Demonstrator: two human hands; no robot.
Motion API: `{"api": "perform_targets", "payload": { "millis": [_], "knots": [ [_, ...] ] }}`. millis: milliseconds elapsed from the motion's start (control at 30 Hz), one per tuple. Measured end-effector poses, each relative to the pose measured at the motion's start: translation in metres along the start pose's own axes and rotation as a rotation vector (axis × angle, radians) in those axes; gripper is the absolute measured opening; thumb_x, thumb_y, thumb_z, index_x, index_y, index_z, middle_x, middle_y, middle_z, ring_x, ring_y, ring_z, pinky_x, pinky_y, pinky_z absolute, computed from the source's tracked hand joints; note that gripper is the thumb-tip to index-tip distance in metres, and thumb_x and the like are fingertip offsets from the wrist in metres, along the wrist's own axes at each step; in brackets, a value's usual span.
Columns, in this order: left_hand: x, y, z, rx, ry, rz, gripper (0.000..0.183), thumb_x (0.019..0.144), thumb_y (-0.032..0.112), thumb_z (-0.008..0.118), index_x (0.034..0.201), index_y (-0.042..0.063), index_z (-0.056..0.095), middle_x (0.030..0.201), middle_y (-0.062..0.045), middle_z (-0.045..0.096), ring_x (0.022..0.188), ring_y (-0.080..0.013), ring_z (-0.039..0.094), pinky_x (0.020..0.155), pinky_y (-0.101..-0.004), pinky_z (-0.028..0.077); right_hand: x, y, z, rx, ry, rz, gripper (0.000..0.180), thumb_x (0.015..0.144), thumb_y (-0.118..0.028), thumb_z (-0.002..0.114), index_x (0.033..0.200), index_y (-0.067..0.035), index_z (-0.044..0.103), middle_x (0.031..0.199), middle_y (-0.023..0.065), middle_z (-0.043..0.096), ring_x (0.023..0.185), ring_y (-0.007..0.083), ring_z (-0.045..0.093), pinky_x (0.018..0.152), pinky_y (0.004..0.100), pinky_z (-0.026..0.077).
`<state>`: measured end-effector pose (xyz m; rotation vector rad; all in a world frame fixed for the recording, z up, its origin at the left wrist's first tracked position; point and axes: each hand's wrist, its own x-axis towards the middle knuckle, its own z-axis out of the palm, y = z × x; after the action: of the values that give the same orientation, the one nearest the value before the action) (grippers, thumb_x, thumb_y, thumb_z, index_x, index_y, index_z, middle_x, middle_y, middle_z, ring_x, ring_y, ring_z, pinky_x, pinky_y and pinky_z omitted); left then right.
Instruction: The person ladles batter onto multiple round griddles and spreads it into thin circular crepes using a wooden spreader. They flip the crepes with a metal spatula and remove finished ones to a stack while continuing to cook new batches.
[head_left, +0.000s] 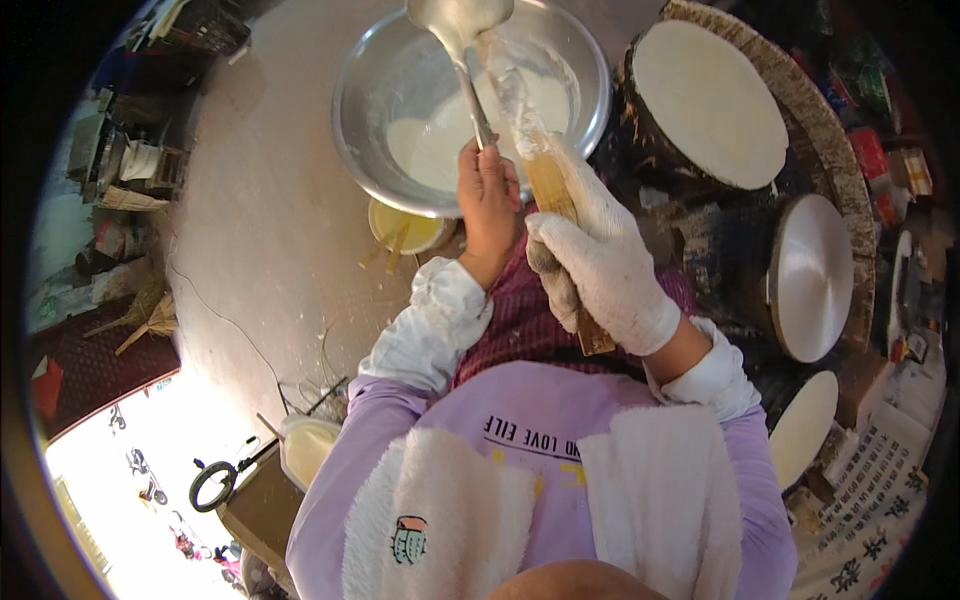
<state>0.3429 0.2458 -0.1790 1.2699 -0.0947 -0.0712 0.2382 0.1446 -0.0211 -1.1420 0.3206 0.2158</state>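
My bare left hand (486, 191) grips the handle of a metal ladle (472, 97), whose bowl is coated with pale batter at the top edge. In a white knit glove, my right hand (611, 274) holds a flat wooden scraper (553, 184) with its far end smeared in batter. The tools' far ends come close together; whether they touch I cannot tell. Beneath them stands a wide stainless steel basin (358, 139) with pale liquid batter (427, 142) in it. Beside the basin's near rim sits a small tub (382, 221) of yellow liquid with flat sticks (397, 244) across it.
To the right, a round griddle (709, 105) bears a pale batter layer. A bare metal griddle (817, 277) and another pale-covered griddle (806, 431) stand nearer. A curved rim (832, 135) runs behind them. At lower left are a pale container (307, 450) and a ring light (212, 486).
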Motion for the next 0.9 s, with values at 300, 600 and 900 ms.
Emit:
{"api": "perform_targets", "payload": {
  "millis": [300, 600, 900],
  "knots": [
    [0.040, 0.159, -0.064, -0.411, -0.232, -0.727, 0.031, 0.108, 0.018, 0.047, 0.129, -0.005, 0.049, 0.083, -0.004, 0.054, 0.060, -0.0068, 0.048, 0.049, -0.0190, 0.043, 0.051, 0.052, -0.063, -1.216, 0.329, -0.598, 0.053, 0.093, -0.015, 0.065, 0.145, -0.019, 0.056, 0.092, 0.0170, 0.066, 0.070, 0.0322, 0.064, 0.069, 0.0409, 0.054],
    [0.026, 0.155, -0.069, -0.340, -0.323, -0.936, 0.031, 0.108, 0.014, 0.047, 0.132, -0.006, 0.048, 0.082, -0.004, 0.051, 0.053, -0.0051, 0.042, 0.040, -0.0176, 0.038, -0.040, 0.088, -0.105, -1.059, 0.670, -0.534, 0.061, 0.089, -0.025, 0.071, 0.146, -0.014, 0.052, 0.117, 0.0188, 0.069, 0.099, 0.0347, 0.069, 0.084, 0.0394, 0.055],
    [0.006, 0.184, 0.048, -0.289, -0.748, -1.119, 0.041, 0.109, 0.015, 0.045, 0.144, -0.006, 0.038, 0.080, -0.004, 0.047, 0.051, -0.0053, 0.039, 0.038, -0.0181, 0.038, -0.190, 0.136, -0.105, -1.026, 1.131, -0.280, 0.055, 0.093, -0.016, 0.066, 0.147, -0.014, 0.052, 0.121, 0.0197, 0.067, 0.094, 0.0355, 0.069, 0.082, 0.0400, 0.056]
  ]
}}
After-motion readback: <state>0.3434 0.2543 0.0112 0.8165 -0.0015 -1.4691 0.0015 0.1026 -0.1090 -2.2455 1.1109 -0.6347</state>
